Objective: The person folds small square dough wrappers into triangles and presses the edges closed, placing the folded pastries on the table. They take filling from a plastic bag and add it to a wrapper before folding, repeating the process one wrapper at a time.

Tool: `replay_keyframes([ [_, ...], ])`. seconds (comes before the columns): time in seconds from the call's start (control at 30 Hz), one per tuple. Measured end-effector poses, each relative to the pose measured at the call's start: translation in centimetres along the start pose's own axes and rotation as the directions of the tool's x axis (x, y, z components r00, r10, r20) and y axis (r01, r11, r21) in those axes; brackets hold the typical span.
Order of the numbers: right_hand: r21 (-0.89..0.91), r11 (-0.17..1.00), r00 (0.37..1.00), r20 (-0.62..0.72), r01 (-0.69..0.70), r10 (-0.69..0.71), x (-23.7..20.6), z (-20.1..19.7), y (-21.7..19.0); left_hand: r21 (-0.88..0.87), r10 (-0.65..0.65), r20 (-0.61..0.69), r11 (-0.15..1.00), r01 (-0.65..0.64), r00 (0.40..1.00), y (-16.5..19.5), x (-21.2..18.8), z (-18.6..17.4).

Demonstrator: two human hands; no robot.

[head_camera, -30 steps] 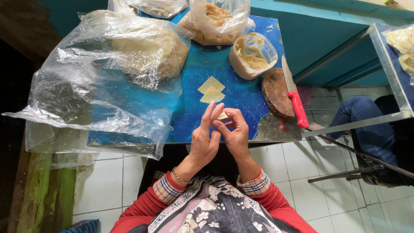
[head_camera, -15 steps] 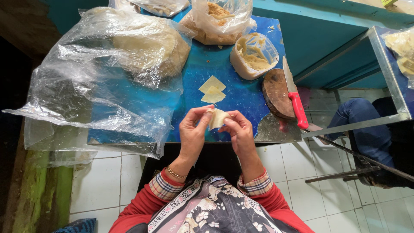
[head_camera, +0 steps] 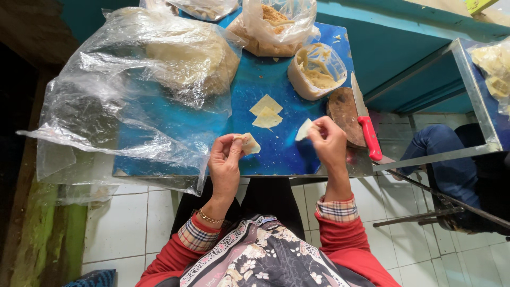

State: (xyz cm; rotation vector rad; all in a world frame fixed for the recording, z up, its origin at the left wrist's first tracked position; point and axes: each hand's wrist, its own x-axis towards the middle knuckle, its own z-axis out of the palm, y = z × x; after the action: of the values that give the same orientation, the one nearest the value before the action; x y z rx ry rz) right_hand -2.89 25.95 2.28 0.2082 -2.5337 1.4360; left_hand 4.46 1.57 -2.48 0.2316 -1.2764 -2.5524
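Note:
My left hand [head_camera: 226, 161] pinches a small pale dough wrapper [head_camera: 249, 143] at the near edge of the blue table [head_camera: 276, 154]. My right hand [head_camera: 329, 143] holds a second thin wrapper piece [head_camera: 304, 129] a little to the right, beside a round wooden board [head_camera: 342, 109]. Two flat wrapper squares [head_camera: 266, 111] lie on the table just beyond both hands.
A red-handled knife [head_camera: 364, 119] rests on the wooden board. A bowl of filling [head_camera: 317, 70] under plastic stands behind it. A large plastic bag with a dough stack [head_camera: 186, 58] covers the left. More bags [head_camera: 276, 24] sit at the back. Another person's blue-trousered leg [head_camera: 446, 154] is at right.
My hands were together working one wrapper; now they have moved apart, the left keeping one piece and the right holding another over by the board.

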Motion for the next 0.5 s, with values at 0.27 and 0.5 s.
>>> replay_keyframes([
  [0.27,-0.362,0.914,0.981,0.125,0.186,-0.150,-0.8,6.7,-5.3,-0.043,-0.058,0.004,0.997,0.058,0.998,-0.3,-0.1,-0.5],
  [0.5,-0.444,0.812,0.923,0.113,0.379,-0.369,-2.5,7.8,-6.7,-0.036,-0.045,0.022,0.998,0.046,0.999,-0.8,-0.1,-0.8],
])
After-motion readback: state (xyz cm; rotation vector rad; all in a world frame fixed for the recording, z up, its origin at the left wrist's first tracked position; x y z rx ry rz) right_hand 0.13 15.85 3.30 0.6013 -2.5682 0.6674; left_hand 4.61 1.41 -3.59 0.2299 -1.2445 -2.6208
